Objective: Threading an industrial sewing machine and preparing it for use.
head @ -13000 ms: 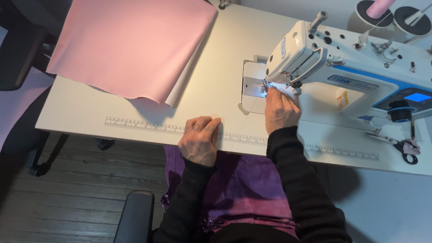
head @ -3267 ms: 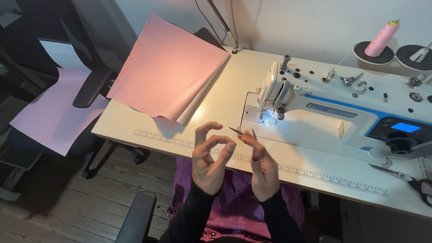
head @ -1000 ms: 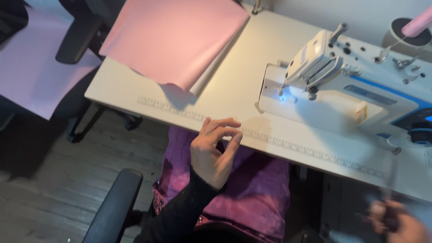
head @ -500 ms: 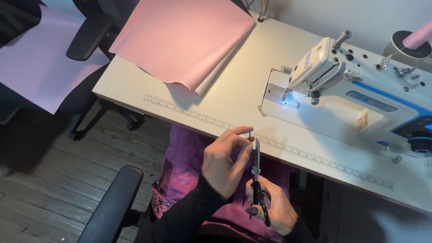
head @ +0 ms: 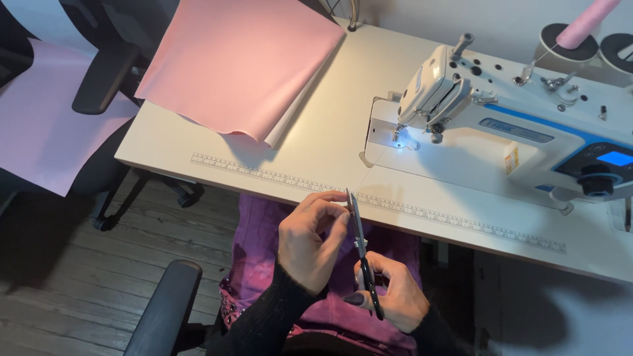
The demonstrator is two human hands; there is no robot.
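Note:
My right hand (head: 394, 298) grips the black handles of a pair of scissors (head: 359, 245), blades pointing up toward the table edge. My left hand (head: 310, 240) is raised beside the blades, fingertips pinched together near the blade tips; whatever it pinches is too small to see. Both hands hover over my purple lap (head: 264, 231), just in front of the white sewing table (head: 316, 138). The white and blue sewing machine (head: 508, 125) stands at the right with its needle light on.
A folded pink fabric sheet (head: 244, 62) lies on the table's left part. A ruler strip (head: 376, 201) runs along the front edge. A pink thread cone (head: 583, 23) stands behind the machine. A black chair (head: 105, 72) with pale pink fabric (head: 39, 125) is at left.
My right hand came back from the lower right with the scissors and brought them up beside my left hand, which stays pinched in front of the table edge.

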